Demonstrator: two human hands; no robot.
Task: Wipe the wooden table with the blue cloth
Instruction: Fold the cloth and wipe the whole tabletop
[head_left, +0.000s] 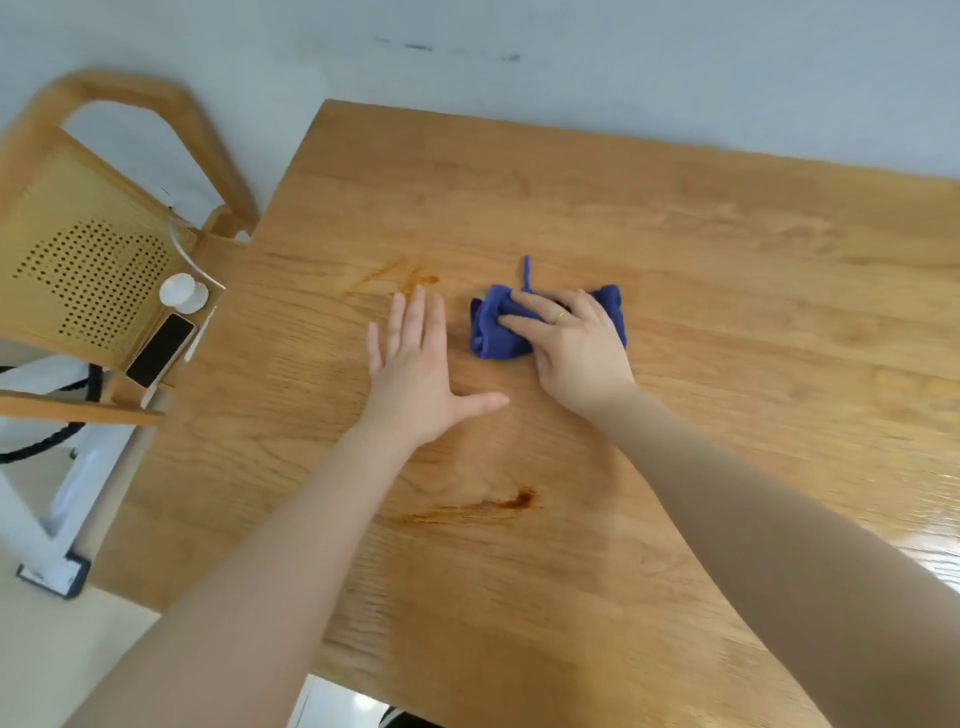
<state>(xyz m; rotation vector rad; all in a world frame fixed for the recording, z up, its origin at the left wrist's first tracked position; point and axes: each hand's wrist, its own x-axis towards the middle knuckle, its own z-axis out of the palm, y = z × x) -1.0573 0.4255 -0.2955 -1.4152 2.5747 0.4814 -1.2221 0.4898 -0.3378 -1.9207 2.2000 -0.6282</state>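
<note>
We press the soft, bunched blue cloth (498, 327) mid-table (727, 291) under our right hand (576, 348), fingers straight; left hand (415, 374) spread flat beside it.

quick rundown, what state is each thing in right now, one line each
blue cloth: bunched up, flat on the table, pressed under the right hand
right hand: fingers straight, pressing on the cloth
left hand: open, palm flat on the table, apart from the cloth
table: brown stains showing, one by the left fingertips, one nearer the person
phone: screen dark, lying on the chair
</note>
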